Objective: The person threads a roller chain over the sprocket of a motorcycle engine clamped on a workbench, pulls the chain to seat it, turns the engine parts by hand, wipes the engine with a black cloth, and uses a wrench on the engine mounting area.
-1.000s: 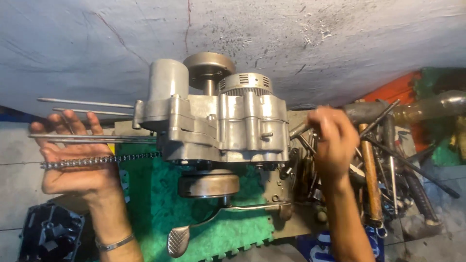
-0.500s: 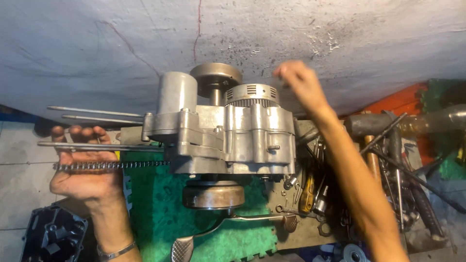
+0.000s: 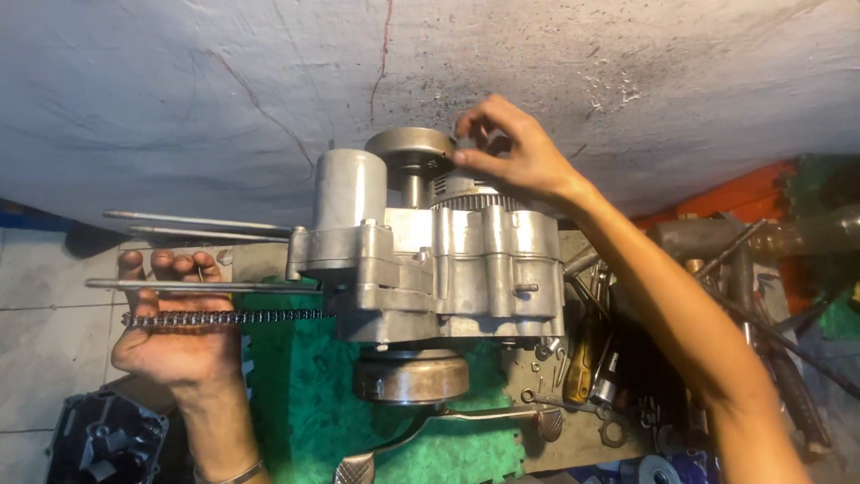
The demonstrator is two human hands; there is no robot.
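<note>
Steadying: left hand [image 3: 175,345], palm open under the chain [image 3: 224,317] and studs, should stay put while right hand [image 3: 506,152] pinches the engine [image 3: 430,269] top part squarely.

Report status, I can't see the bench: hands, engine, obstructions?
Left hand under chain and stud rod. Right hand on engine top. Loose tools crowd right side.

Left hand [image 3: 175,345] low at left edge, palm up, open, fingers curled slightly upward, tips pointing away from camera. Left forearm runs down out of frame, thin band at wrist. Right hand [image 3: 506,152] high at centre, back of hand toward camera, fingers bent and pinched together at tips. Right arm stretched long, diagonal from lower right corner, elbow nearly straight.
</note>
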